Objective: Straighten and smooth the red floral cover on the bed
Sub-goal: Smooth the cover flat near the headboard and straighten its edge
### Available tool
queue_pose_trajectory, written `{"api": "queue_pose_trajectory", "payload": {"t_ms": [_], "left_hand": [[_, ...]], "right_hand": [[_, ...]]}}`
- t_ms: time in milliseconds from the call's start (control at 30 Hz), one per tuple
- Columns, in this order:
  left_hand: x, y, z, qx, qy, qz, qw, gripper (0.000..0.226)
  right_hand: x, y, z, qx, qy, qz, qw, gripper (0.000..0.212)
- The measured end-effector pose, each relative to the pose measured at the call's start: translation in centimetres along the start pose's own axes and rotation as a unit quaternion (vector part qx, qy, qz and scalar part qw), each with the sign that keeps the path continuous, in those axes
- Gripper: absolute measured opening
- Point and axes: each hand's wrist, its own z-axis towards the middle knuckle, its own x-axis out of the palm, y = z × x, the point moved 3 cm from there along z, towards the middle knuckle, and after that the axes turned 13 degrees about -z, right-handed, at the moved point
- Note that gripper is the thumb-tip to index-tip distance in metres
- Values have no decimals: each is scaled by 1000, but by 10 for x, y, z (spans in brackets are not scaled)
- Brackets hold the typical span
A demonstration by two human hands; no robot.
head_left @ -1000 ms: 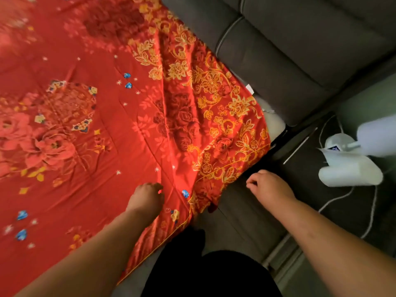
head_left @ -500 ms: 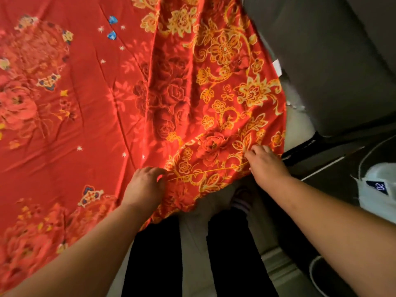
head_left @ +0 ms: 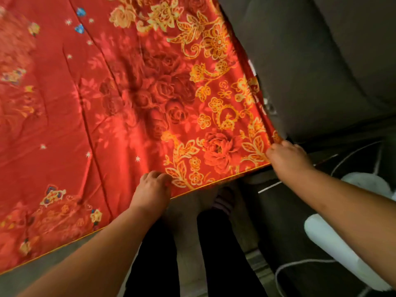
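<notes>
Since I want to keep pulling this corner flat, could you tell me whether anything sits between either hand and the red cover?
Nothing visible does: the left hand and the right hand both already grip the red floral cover along its gold-trimmed edge.

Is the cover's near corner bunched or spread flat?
Spread: the red floral cover is pulled taut between left hand and right hand.

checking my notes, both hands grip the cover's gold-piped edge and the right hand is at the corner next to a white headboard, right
Not quite. The head view shows the headboard is dark grey, not white. The rest holds: both hands grip the cover along its gold-piped edge, left hand mid-edge, right hand at the corner beside the headboard.
</notes>
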Motion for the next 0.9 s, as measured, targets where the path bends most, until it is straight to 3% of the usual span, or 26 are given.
{"api": "queue_pose_trajectory", "payload": {"t_ms": [467, 533, 633, 733, 800, 900], "left_hand": [[-13, 6, 18, -38, 73, 72, 994, 34], [-17, 1, 22, -26, 61, 64, 996, 33], [-21, -11, 28, 4, 43, 46, 998, 34], [-23, -23, 33, 22, 36, 34, 999, 36], [-25, -30, 35, 30, 36, 29, 998, 37], [-26, -43, 40, 50, 32, 20, 998, 37]], "right_hand": [[2, 10, 9, 94, 47, 49, 993, 36], [-6, 14, 13, 115, 4, 86, 990, 31], [-4, 15, 17, 187, -62, 161, 967, 31], [8, 13, 24, 275, 31, 256, 926, 46], [13, 17, 24, 297, 49, 272, 914, 51], [12, 15, 17, 338, -42, 338, 877, 42]]}}
